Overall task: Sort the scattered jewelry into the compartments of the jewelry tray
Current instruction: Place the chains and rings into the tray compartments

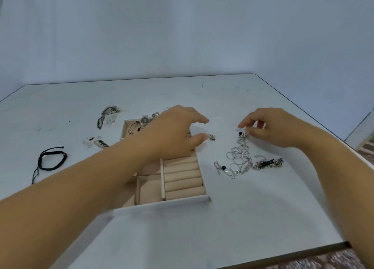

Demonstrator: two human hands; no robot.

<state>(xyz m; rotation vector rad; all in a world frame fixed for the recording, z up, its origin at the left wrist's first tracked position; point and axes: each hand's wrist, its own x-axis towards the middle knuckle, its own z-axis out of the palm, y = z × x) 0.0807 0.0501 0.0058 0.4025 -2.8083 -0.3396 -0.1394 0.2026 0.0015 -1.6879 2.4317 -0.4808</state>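
A pale grey table [263, 218] is filling most of the view, with a dark trim running along its right and near edges. Toward its far left corner a worn patch [108, 116] is showing dark and speckled against the surface, and a smaller patch [100, 143] is lying nearer the left edge. A thin dark scratch [203, 84] is marking the far edge. A plain bluish wall [182, 25] is rising behind, and mottled brown floor [323, 260] is showing past the near right corner.

I read the jewelry tray [162, 205] at mid-table [242, 218], with ring rolls [183, 179] in its near-right compartment. The wristwatch [144, 120] lies at its far rim. The cord bracelet [51, 159] lies left of the tray and the chain tangle [240, 161] right of it, with a small charm [211, 137] between tray and tangle.
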